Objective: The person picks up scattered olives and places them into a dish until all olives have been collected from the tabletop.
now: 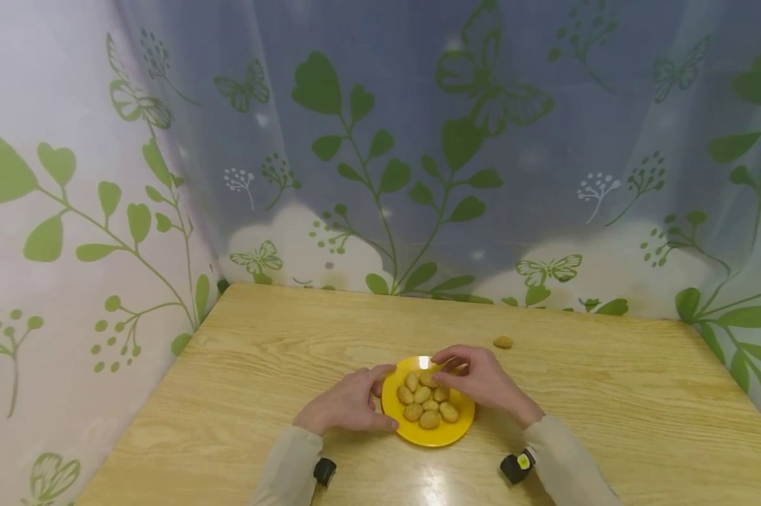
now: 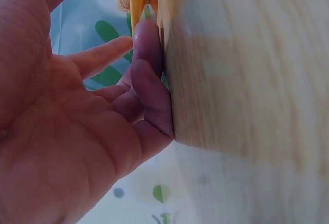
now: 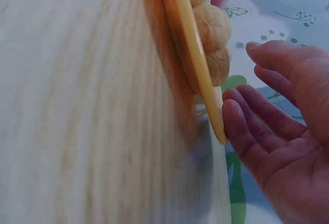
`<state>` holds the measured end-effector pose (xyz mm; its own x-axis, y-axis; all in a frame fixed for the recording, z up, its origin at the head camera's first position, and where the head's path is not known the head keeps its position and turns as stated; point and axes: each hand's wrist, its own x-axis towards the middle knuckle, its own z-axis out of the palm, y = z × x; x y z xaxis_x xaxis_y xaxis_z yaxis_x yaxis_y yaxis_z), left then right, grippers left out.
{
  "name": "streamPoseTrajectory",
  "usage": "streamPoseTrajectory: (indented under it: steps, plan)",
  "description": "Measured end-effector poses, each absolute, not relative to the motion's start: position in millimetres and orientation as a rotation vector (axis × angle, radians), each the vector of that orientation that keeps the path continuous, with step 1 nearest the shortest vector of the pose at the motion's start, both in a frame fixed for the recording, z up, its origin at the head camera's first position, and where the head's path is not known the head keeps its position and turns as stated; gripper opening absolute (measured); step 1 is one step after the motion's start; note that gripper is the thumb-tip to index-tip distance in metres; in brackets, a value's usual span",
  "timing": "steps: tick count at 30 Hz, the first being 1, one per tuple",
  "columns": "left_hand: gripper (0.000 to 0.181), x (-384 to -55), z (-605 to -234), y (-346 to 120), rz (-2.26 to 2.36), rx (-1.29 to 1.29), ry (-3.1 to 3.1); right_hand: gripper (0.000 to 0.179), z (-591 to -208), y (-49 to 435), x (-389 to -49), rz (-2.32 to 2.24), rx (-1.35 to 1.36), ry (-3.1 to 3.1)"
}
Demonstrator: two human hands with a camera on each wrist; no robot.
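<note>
A round yellow plate [image 1: 433,437] bears a heap of tan walnuts [image 1: 421,395], rough-shelled in the right wrist view. My left hand [image 1: 350,402] holds the plate's left rim, thumb along the near part and fingers at the far part. Seen from the left wrist, curled fingers [image 2: 146,41] lie between the plate's edge and the table. My right hand [image 1: 484,379] is at the far right of the plate. Its fingertips [image 3: 230,111] are right at the rim in the right wrist view, and its thumb [image 3: 257,52] stands apart above the walnuts, with nothing between thumb and fingers.
One loose brown walnut [image 1: 503,342] lies on the wooden table [image 1: 279,330] beyond my right hand. Curtains [image 1: 367,140] printed with leaves and butterflies border the table at the back and sides. Black wrist cameras [image 1: 516,466] sit by both sleeves.
</note>
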<state>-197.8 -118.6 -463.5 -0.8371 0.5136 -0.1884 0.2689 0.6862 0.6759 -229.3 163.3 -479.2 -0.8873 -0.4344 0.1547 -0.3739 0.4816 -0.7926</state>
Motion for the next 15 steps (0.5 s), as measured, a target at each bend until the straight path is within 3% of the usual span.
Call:
streamPoseTrajectory:
  steps: [15]
  plan:
    - [0.096,-198.0,-464.9,-118.0,0.936,0.619,2.534,0.029,-469.2,192.1,-224.4,-1.442,-0.644,2.737]
